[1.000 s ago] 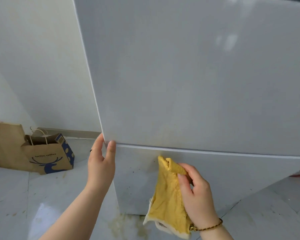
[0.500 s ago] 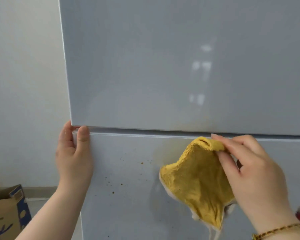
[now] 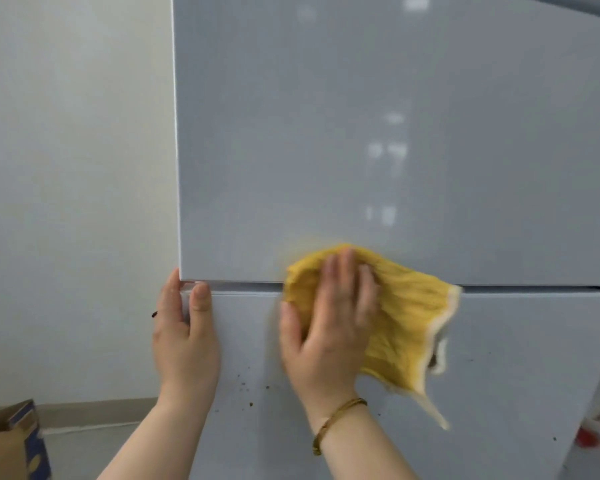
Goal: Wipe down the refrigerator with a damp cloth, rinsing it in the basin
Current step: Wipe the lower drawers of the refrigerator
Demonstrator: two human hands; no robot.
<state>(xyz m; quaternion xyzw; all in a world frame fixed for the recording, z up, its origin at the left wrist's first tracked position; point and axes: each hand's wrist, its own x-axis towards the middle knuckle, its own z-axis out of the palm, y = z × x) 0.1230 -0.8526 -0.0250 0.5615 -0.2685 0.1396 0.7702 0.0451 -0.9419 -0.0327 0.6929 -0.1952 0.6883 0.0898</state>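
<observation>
At the lower left corner a brown paper bag (image 3: pixel 6 445) with blue printing stood on the floor, cut off by the frame edge; its top was open, but nothing inside it could be made out. To its right the left hand (image 3: pixel 184 336) gripped the left edge of the refrigerator (image 3: pixel 361 133) at the seam between the 2 doors, thumb on the front of the lower door and fingers wrapped around the side. Small brown specks (image 3: pixel 253 393) dotted the lower door between the 2 wrists. Further right, the right hand (image 3: pixel 329 323) lay flat with fingers spread, pressing the yellow cloth (image 3: pixel 402 320) against the door front across the seam, blurred by motion. The cloth's pale-trimmed edge hung loose to the right. A thin bracelet (image 3: pixel 336 420) circled the right wrist.
</observation>
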